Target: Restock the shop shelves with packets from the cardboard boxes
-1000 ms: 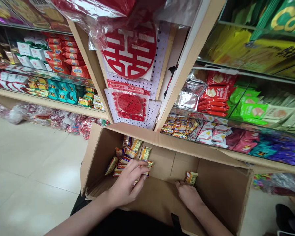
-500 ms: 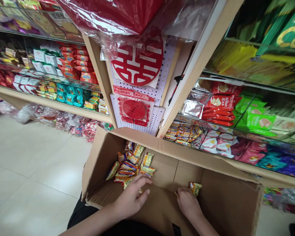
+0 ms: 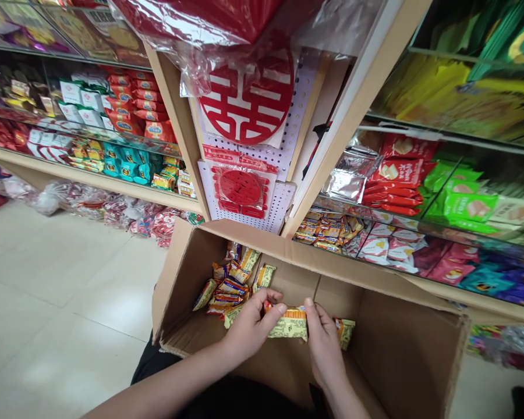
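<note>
Both hands are over an open cardboard box, holding small wrapped snack packets lined up between them. My left hand pinches their left end between thumb and fingers. At the right end, my right hand grips with its thumb on top. The wrappers are pale yellow with orange; how many are held I cannot tell. A loose pile of similar packets lies at the box's left side. Another packet rests just right of my right hand, partly hidden by it.
Beyond the box stand shelves of wrapped snacks, including orange packets and red packets at right. Red paper decorations hang on a pegboard between the shelves. Bagged goods line the tiled floor at left.
My hands have come together above the box bottom and now hold packets between them. A packet at the right edge of the pile has been picked up. The view has shifted slightly.
</note>
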Motion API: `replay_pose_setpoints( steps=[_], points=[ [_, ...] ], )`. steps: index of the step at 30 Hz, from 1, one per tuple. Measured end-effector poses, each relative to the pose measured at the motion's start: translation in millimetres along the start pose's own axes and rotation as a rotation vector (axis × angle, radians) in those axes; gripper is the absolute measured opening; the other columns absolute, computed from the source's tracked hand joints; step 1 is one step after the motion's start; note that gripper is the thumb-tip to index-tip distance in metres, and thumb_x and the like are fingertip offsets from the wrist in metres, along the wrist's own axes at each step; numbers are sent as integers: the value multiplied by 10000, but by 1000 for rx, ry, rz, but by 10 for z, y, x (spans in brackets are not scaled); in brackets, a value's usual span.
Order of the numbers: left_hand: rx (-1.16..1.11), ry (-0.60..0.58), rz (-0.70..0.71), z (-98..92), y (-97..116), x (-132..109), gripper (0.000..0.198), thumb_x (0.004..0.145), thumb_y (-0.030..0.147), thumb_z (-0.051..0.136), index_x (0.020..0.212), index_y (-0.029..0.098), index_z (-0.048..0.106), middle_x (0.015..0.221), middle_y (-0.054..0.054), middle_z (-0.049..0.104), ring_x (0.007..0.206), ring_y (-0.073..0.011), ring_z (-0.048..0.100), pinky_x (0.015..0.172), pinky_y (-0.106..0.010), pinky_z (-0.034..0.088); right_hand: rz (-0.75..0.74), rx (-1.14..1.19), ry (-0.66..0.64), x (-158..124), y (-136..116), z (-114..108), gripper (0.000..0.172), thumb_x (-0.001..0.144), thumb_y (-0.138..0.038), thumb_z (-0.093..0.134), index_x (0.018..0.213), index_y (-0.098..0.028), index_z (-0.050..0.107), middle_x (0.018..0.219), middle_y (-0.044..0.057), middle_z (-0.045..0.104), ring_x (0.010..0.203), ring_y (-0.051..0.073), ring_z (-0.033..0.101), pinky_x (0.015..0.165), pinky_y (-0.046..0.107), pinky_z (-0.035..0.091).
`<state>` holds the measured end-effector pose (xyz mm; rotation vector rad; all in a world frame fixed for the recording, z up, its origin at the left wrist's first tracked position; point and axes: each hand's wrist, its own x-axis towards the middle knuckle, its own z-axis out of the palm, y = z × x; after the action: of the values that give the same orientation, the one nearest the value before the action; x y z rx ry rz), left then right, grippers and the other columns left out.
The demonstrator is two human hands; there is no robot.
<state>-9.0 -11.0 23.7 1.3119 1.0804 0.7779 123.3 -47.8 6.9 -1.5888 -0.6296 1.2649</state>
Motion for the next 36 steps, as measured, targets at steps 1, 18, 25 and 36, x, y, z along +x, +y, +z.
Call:
replay_pose_setpoints(
  steps=[1, 18, 25, 36],
  points=[
    [-26, 57, 0, 5, -1, 16, 253, 779, 427, 483, 816, 176, 495, 728, 13, 495, 679, -113, 451, 648, -236, 390, -19, -47, 35, 9, 1, 17, 365, 743, -551, 446, 682, -191, 456, 539, -44, 452, 482, 102, 422, 402, 192, 317],
    [214, 223, 163, -92, -26, 44, 299, 842, 380, 343, 610, 191, 331, 579, 42, 343, 549, -96, 337, 536, -228, 296, -761, -754, 318, -103, -151, -51, 314, 871, -365, 323, 611, -203, 394, 473, -30, 464, 416, 94, 433, 419, 195, 308],
    [-566, -229, -556, -122, 29, 34, 427, 768, 585, 374, 931, 199, 458, 791, -15, 548, 618, -124, 523, 590, -258, 394, -1299, -973, -125, -175, -180, -99, 226, 840, -187, 425, 616, -172, 450, 540, -10, 448, 528, 104, 417, 518, 231, 301],
    [-1278, -310, -501, -108, 189, 46, 371, 823, 390, 378, 1097, 163, 482, 957, -97, 624, 838, -222, 611, 786, -363, 405, -728, -529, -140, -371, 19, -7, 67, 826, -229, 455, 802, -182, 495, 754, 23, 545, 693, 115, 525, 616, 224, 428]
  ],
)
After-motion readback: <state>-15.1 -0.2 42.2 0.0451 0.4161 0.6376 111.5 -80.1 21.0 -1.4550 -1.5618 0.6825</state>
